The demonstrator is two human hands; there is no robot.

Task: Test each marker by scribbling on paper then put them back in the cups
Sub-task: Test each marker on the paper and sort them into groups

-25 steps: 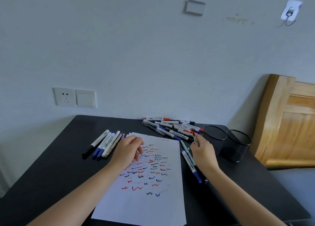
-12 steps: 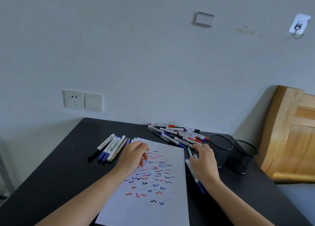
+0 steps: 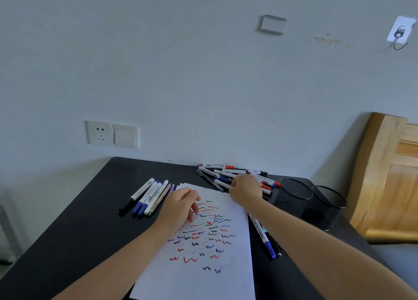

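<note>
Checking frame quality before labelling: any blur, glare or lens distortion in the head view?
Head view: wide-angle bend shows at the edges, the wooden board leaning inward; light is soft and even, no glare on the black table, only faint shadows beside the mesh cups; scribbles on the paper read sharply; the right hand over the marker pile looks slightly soft.

Two bare forearms — no sleeves, hands ungloved.

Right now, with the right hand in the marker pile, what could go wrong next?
The right hand reaches into the marker pile by the wall; loose markers could roll, maybe mixing tested with untested. Its forearm crosses the scribbled paper and could smear fresh ink. Both mesh cups stand close by and could be knocked.
</note>
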